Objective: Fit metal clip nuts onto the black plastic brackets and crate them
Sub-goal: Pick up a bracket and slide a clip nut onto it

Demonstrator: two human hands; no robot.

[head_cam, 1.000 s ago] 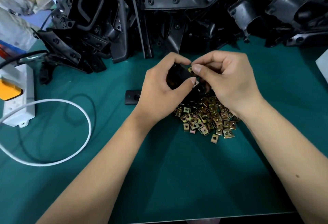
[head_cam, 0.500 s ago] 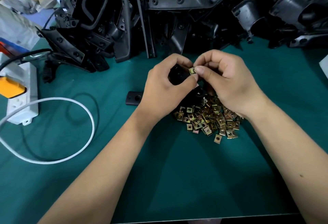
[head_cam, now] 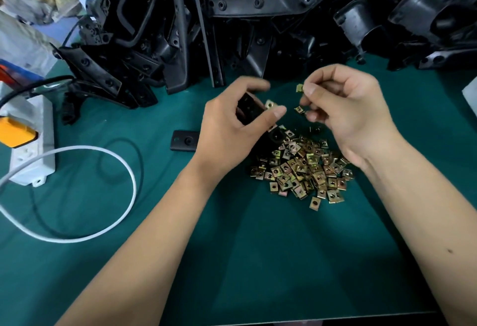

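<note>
My left hand (head_cam: 232, 129) grips a small black plastic bracket (head_cam: 249, 111) above the green mat; a metal clip nut (head_cam: 270, 105) sits on the bracket's end by my thumb. My right hand (head_cam: 348, 111) is a little to the right and pinches loose clip nuts: one clip nut (head_cam: 299, 88) at my fingertips and another clip nut (head_cam: 299, 110) lower between my fingers. A pile of brass-coloured clip nuts (head_cam: 302, 170) lies on the mat under both hands.
A big heap of black brackets (head_cam: 258, 23) fills the back of the green mat (head_cam: 284, 261). A single flat black piece (head_cam: 184, 141) lies left of my left hand. A white power strip (head_cam: 31, 144) with a white cable loop (head_cam: 111, 196) is at the left.
My hands have drawn apart: the right hand moved right with loose clip nuts, and the left hand keeps the bracket, which now carries a clip nut on its end.
</note>
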